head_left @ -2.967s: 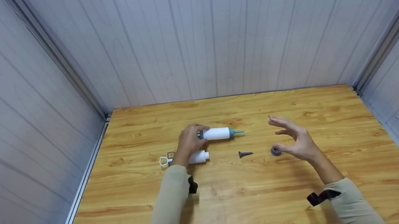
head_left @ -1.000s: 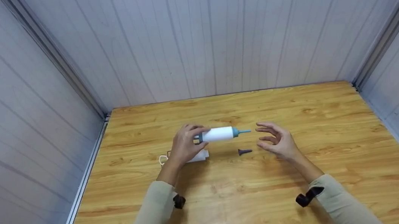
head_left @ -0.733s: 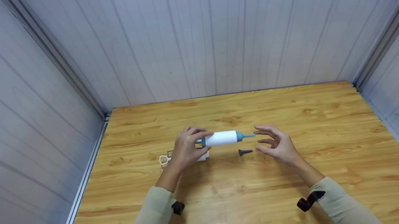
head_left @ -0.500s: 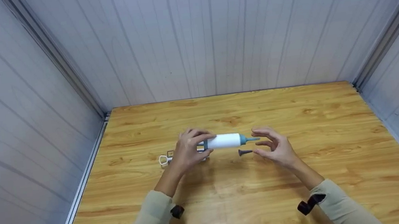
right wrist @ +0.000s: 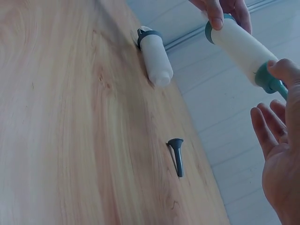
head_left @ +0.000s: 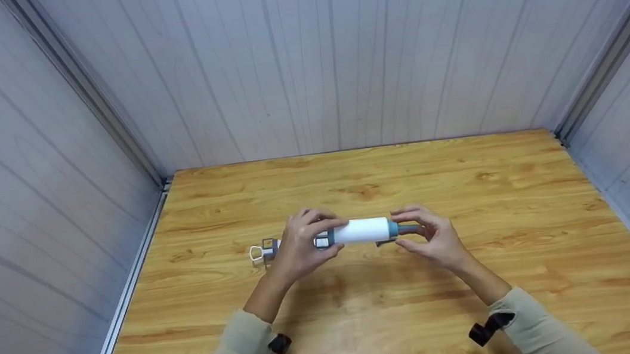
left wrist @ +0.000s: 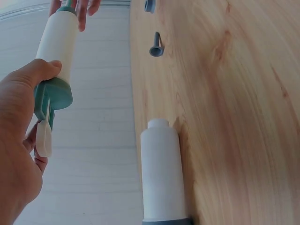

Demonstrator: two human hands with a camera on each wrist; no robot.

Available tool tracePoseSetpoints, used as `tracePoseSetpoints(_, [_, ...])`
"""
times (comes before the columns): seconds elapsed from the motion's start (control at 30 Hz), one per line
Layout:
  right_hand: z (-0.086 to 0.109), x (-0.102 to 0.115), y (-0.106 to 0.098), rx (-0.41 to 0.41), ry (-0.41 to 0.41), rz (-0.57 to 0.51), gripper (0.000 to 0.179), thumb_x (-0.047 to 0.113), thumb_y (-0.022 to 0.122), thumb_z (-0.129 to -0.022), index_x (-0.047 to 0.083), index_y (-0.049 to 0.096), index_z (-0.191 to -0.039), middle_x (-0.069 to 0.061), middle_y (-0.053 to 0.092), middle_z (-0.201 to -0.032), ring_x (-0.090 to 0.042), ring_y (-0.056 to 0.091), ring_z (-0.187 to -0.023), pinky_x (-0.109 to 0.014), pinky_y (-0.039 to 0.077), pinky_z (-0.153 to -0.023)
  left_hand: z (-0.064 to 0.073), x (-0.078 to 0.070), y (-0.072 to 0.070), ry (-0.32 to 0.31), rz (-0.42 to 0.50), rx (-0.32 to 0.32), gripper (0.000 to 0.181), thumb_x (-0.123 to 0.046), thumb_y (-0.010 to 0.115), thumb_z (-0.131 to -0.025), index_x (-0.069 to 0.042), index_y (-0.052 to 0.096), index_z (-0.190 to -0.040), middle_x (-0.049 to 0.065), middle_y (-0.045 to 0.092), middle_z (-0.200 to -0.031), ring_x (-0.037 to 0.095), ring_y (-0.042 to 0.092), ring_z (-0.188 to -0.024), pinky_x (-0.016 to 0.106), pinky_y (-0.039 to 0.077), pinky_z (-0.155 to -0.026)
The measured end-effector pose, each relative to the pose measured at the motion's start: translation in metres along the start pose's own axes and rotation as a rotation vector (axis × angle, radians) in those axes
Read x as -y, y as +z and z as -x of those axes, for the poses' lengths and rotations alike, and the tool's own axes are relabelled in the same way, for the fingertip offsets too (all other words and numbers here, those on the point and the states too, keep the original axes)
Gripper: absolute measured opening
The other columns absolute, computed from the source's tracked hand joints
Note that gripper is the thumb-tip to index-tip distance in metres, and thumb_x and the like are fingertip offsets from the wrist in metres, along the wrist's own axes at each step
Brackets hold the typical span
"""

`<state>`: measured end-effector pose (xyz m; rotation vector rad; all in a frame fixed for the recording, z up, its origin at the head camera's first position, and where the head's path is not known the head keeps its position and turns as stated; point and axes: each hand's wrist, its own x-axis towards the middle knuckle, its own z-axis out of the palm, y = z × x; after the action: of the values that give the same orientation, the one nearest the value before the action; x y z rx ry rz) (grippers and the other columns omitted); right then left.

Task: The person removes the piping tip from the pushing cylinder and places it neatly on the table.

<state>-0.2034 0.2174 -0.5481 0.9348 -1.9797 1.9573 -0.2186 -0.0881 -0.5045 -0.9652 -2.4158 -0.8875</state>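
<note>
A syringe-like tube (head_left: pixel 362 230) with a white barrel, teal end collars and a thin teal nozzle is held level above the table. My left hand (head_left: pixel 304 244) grips its rear end, the thumb lying across the barrel in the left wrist view. At the nozzle end is my right hand (head_left: pixel 438 241), fingers bent and spread around the teal front collar (right wrist: pixel 265 78). Its thumb overlaps that collar in the right wrist view, while the other visible fingers stand apart from it; contact is unclear. Below lies a small grey funnel-shaped nozzle (right wrist: pixel 177 154), mostly hidden in the head view.
A second white tube (left wrist: pixel 161 173) with a grey collar lies on the wooden table (head_left: pixel 369 326), partly behind my left hand in the head view. A grey ring (left wrist: pixel 149 5) shows at the left wrist view's top edge. Pale panels (head_left: pixel 301 64) enclose the table.
From the far part of the table, my left hand has lifted the teal-ended tube and brought it right and nearer. My right hand has moved left from beside the grey ring to the tube's nozzle.
</note>
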Motion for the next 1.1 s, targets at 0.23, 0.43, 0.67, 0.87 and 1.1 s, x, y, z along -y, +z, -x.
tracePoseSetpoints(0.23, [0.000,0.006,0.003,-0.027,0.010,0.046,0.034,-0.015,0.071,-0.084,-0.010,0.068,-0.117,-0.020,0.068,-0.116,-0.015,0.070,-0.108,-0.026,0.061,-0.088,0.001,-0.002,0.002,0.020,0.004,-0.008,0.040,-0.030,0.087,-0.079,-0.030,0.076,-0.118,-0.003,0.073,-0.117,0.020,0.062,-0.110,0.041,0.046,-0.087])
tracePoseSetpoints(0.43, [0.000,0.007,0.004,-0.039,0.009,0.030,0.032,-0.015,0.071,-0.083,-0.013,0.068,-0.115,-0.015,0.070,-0.113,-0.016,0.071,-0.105,-0.027,0.061,-0.088,0.002,-0.003,0.001,0.017,0.014,0.003,0.039,-0.030,0.086,-0.081,-0.029,0.075,-0.118,0.000,0.073,-0.118,0.021,0.063,-0.111,0.043,0.048,-0.090])
tracePoseSetpoints(0.67, [0.001,0.004,0.006,-0.036,-0.029,-0.007,0.032,-0.018,0.070,-0.082,-0.012,0.068,-0.114,-0.018,0.068,-0.111,-0.017,0.071,-0.103,-0.028,0.062,-0.086,0.005,-0.005,0.001,0.054,0.025,-0.030,0.043,-0.024,0.089,-0.075,-0.027,0.076,-0.116,-0.002,0.073,-0.117,0.020,0.063,-0.110,0.042,0.047,-0.089])
tracePoseSetpoints(0.87, [0.002,0.004,0.007,-0.037,-0.049,-0.032,0.033,-0.020,0.069,-0.081,-0.013,0.067,-0.112,-0.018,0.066,-0.110,-0.017,0.070,-0.104,-0.029,0.062,-0.085,0.007,-0.006,-0.001,0.100,0.081,-0.046,0.043,-0.022,0.087,-0.077,-0.025,0.076,-0.118,0.001,0.073,-0.116,0.020,0.062,-0.108,0.042,0.051,-0.092])
tracePoseSetpoints(1.1, [0.000,0.013,0.009,-0.044,-0.060,-0.026,0.029,-0.020,0.068,-0.082,-0.016,0.065,-0.111,-0.014,0.066,-0.110,-0.017,0.070,-0.104,-0.029,0.062,-0.086,0.004,-0.008,-0.002,0.135,0.149,-0.066,0.043,-0.020,0.086,-0.077,-0.025,0.076,-0.118,0.002,0.071,-0.116,0.019,0.061,-0.107,0.034,0.057,-0.087])
